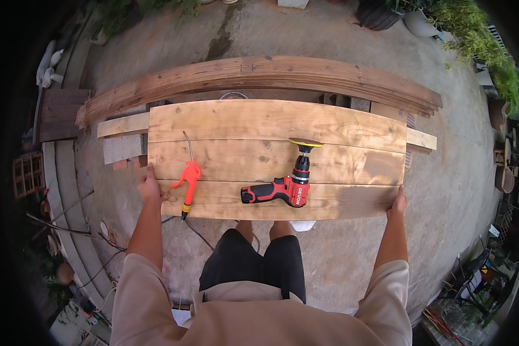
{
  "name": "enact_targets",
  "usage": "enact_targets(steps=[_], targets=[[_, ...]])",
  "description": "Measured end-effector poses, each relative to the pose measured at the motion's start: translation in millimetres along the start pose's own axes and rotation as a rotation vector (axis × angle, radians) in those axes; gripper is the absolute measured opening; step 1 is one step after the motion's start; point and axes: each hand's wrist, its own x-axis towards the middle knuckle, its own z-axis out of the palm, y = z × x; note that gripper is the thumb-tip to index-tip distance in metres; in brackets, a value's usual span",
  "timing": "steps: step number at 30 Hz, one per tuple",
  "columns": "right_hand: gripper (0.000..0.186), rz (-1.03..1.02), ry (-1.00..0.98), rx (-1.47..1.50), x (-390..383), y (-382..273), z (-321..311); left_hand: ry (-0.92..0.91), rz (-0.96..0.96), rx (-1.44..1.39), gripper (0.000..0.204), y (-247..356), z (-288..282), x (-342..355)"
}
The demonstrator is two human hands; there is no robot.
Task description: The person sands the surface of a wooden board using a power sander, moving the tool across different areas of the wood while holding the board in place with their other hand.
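A wooden panel (230, 164) of three joined planks lies in front of me, pale over most of its face and darker brown at the right. My left hand (149, 185) grips its left edge and my right hand (398, 203) grips its right edge; the fingers are partly hidden beneath. On the left part of the panel rests an orange air blow gun (191, 174) with a bent metal nozzle pointing away from me. Right of the middle lies a red and black cordless drill (297, 190), fitted with a round sanding pad (305, 142) at its far end.
Beyond the panel, a stack of long brown boards (259, 69) runs left to right. Pale timber supports (124, 124) stick out at both sides, with a grey block (121, 151) under the left one. A thin cable (199, 233) crosses the concrete floor. Potted plants (380, 14) stand farther back.
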Motion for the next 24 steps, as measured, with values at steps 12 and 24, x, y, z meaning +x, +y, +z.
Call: enact_targets(steps=[12,24], targets=[[0.051,0.013,0.016,0.038,-10.0,5.5,-3.5,0.112,-0.015,0.077,0.059,-35.2,-41.1,-8.4],[0.080,-0.201,0.062,-0.499,1.9,20.5,-13.1,-0.003,-0.047,0.173,0.061,-32.0,-26.8,-14.2]])
